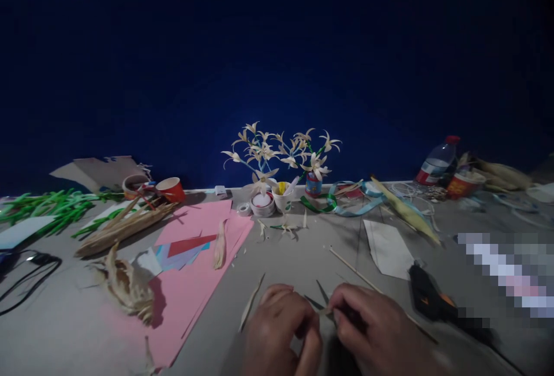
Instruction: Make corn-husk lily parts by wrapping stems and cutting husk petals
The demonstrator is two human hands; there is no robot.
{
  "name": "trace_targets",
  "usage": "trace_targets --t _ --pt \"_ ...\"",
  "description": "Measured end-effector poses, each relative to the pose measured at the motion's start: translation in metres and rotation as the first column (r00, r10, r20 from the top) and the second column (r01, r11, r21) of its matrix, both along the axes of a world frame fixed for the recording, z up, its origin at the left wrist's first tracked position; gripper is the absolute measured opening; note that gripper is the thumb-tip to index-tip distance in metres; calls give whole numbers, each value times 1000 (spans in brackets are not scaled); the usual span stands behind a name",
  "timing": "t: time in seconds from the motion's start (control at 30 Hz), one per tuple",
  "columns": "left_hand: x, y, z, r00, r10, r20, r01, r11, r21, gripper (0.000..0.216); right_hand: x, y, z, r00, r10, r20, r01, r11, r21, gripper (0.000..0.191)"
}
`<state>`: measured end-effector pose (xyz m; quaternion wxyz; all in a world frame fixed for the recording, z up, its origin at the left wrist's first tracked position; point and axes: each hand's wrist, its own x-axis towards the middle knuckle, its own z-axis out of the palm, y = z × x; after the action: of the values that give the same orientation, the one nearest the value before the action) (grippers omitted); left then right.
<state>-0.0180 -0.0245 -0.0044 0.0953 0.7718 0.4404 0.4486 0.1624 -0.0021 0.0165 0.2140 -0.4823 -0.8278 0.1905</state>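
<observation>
Both hands are low at the front edge of the grey table. My left hand (281, 330) is curled closed, its fingers pinched against a small pale strip that I cannot name. My right hand (376, 330) is also closed, gripping small dark scissors (320, 300) whose blades point up and left between the hands. The fingertips of the two hands nearly touch. A thin wooden stick (355, 269) lies just beyond the right hand. A pale husk sliver (251, 304) lies left of the left hand.
Pink paper (203, 249) with coloured sheets and husk pieces lies at left. A black glue gun (428, 295) rests at right. Behind stand husk flowers (281, 154) in cups, ribbon, a red cup (171, 188), a water bottle (437, 162) and green stems (52, 206).
</observation>
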Motion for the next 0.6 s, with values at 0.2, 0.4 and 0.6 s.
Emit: trace_targets --t 0.2,0.4,0.6 --pt "-1 -5 6 979 75 190 -29 973 -231 18 19 -1 -2 990 -44 -133 49 998 30 20" --pt "1 0 7 854 59 516 329 707 -626 20 6 -6 19 943 289 -164 -279 957 85 24" --pt "-6 3 6 750 10 661 489 665 -565 11 5 -4 10 930 57 -362 -169 943 -286 9"
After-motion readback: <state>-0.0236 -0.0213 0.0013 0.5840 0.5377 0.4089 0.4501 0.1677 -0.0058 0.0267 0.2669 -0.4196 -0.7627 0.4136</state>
